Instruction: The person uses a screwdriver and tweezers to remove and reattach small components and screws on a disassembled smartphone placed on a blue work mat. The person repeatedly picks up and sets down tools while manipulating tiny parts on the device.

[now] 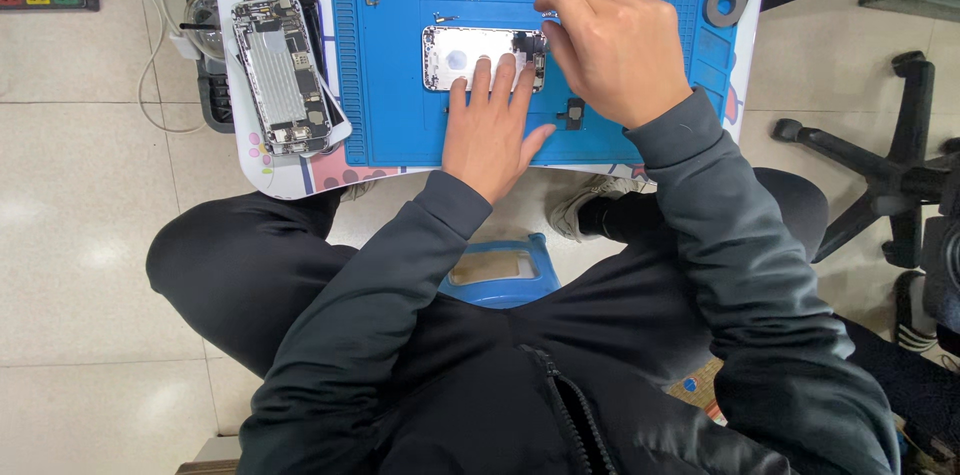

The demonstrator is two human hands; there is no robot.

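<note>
Okay, far left an opened phone (285,75) lies off the blue mat (390,85). Mid-mat sits the silver phone shell (450,57); your left hand (492,125) lies flat, fingers spread, pressing its near edge. Your right hand (612,45) curls over the shell's right end, fingertips pinched; whether they hold anything, can't tell. Tape roll (724,5) far right.

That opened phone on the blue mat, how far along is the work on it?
Done: the phone shell lies open and mostly bare, a small black part set aside on the blue mat. In hand: left hand steadies it, right hand works its right end. Left: the other opened phone beside the mat.
</note>
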